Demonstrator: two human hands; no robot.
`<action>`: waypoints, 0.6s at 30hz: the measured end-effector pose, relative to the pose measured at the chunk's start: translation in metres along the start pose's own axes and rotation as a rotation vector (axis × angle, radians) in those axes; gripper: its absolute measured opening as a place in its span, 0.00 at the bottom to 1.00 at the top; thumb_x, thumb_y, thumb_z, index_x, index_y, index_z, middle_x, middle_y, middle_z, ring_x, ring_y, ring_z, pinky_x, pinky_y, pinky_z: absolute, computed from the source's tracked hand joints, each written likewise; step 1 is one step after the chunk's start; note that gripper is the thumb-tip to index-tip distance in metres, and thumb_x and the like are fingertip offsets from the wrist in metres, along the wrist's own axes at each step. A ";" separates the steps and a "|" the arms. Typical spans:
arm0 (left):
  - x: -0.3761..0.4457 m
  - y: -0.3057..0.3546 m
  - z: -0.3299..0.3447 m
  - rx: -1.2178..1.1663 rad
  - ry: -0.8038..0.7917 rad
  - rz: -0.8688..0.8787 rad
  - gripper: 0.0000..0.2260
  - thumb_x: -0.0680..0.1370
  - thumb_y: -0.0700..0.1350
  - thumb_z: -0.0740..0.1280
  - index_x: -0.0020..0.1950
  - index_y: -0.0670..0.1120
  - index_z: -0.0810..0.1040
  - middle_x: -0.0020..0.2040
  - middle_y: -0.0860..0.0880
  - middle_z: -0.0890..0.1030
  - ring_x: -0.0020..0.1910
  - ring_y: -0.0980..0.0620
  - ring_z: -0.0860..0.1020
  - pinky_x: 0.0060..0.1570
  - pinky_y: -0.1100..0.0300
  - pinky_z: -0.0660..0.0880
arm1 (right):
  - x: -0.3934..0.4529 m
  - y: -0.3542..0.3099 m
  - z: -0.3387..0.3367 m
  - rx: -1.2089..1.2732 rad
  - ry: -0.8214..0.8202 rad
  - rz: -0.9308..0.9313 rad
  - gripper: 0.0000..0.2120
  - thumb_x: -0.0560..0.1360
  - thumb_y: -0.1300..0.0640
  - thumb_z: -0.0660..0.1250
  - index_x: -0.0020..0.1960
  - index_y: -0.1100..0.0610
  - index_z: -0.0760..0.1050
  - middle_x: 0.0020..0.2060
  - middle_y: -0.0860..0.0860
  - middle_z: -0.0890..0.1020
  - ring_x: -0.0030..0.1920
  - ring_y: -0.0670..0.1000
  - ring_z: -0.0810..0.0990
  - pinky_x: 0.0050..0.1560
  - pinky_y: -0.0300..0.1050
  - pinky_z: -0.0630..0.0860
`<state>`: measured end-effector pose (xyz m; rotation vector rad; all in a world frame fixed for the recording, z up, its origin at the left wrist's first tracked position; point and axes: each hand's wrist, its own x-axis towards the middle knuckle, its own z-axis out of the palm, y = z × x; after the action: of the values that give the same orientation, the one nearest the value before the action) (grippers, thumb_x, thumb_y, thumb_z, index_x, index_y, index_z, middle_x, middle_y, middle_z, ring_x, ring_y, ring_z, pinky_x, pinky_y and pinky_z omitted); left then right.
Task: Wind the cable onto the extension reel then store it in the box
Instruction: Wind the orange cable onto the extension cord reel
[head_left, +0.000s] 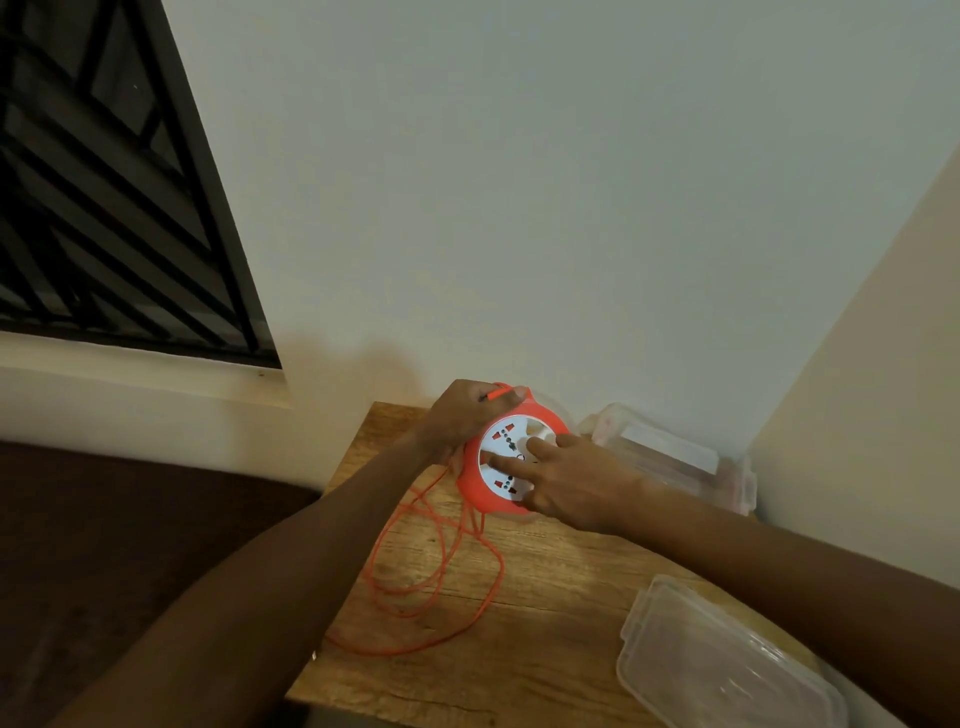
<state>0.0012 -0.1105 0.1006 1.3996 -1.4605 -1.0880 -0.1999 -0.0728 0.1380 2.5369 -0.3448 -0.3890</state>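
Our left hand (462, 415) curls its grip around the rim of the one orange extension reel (511, 454) on the tabletop (545, 597); our right hand (563, 480) presses straight fingers on its white face. One cable (441, 571) (loose loops) trails nearby, between two clear boxes (670, 457).

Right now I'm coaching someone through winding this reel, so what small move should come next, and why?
Probably turn the white hub with the right hand, whose fingers lie on it, while the left hand grips the reel at its rim. Much orange cable lies in loose loops on the table, unwound.
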 end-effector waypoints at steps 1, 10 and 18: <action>0.001 0.001 -0.001 0.022 -0.003 0.000 0.16 0.82 0.57 0.69 0.56 0.45 0.86 0.49 0.44 0.89 0.45 0.43 0.88 0.47 0.48 0.86 | 0.000 0.000 -0.001 -0.008 -0.015 0.009 0.21 0.79 0.55 0.67 0.71 0.49 0.71 0.78 0.55 0.56 0.69 0.66 0.67 0.58 0.61 0.75; 0.003 -0.004 -0.009 0.078 -0.088 -0.030 0.19 0.81 0.58 0.69 0.58 0.43 0.85 0.49 0.46 0.89 0.43 0.44 0.89 0.44 0.52 0.87 | 0.019 -0.010 -0.008 -0.074 -0.094 0.045 0.24 0.78 0.51 0.68 0.73 0.49 0.70 0.78 0.54 0.58 0.72 0.64 0.63 0.65 0.62 0.70; 0.002 -0.010 -0.004 0.008 0.011 -0.042 0.17 0.80 0.58 0.71 0.53 0.44 0.86 0.46 0.45 0.89 0.41 0.44 0.89 0.46 0.48 0.87 | 0.019 -0.015 -0.010 -0.147 -0.175 0.143 0.24 0.82 0.50 0.60 0.76 0.44 0.58 0.75 0.66 0.56 0.63 0.66 0.70 0.59 0.58 0.71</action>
<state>0.0080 -0.1128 0.0925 1.4451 -1.4346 -1.1002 -0.1764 -0.0620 0.1344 2.3247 -0.5402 -0.5615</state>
